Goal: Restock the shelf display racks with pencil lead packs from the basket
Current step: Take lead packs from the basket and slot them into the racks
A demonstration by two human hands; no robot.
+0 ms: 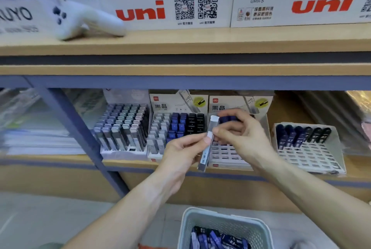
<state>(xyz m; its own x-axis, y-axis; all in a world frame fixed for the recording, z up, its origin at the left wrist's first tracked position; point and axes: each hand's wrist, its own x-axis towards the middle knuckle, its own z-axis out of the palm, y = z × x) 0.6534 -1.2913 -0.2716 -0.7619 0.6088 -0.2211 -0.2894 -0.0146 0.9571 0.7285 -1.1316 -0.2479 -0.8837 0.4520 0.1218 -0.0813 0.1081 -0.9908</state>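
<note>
The pale slatted basket (pixel 224 226) is sitting nearest the camera at the bottom edge, on the floor below the shelf, with a loose heap of blue and dark pencil lead packs (pixel 216 238) lying in it; they are overlapping too much to count. Above it, both hands are meeting in front of the lower shelf (pixel 124 163). The left hand (pixel 180 154) is pinching one slim clear lead pack (pixel 207 144) between thumb and forefinger, holding it nearly upright, its lower end hanging just past the shelf's front lip. The right hand (pixel 239 134) is touching that pack's upper part with thumb and fingertip while its other fingers are curling round a small bunch of dark blue packs (pixel 228 118); how many, I cannot tell.

Four display racks are standing side by side on the lower shelf. The far-left rack (pixel 124 128) is looking full. The second rack (pixel 176 126) is carrying grey, blue and black columns, with a few open slots at its front left. The third rack (pixel 230 154), straight behind the hands, is showing mostly bare slots at its front. The right rack (pixel 307 146) is holding six packs in its back row, three blue and three black, with open slots below them. A blue upright post (pixel 80 128) is bounding the racks on the left. Two white "uni" boxes (pixel 166 10) are sitting on the upper shelf, beside a white device (pixel 84 20).
</note>
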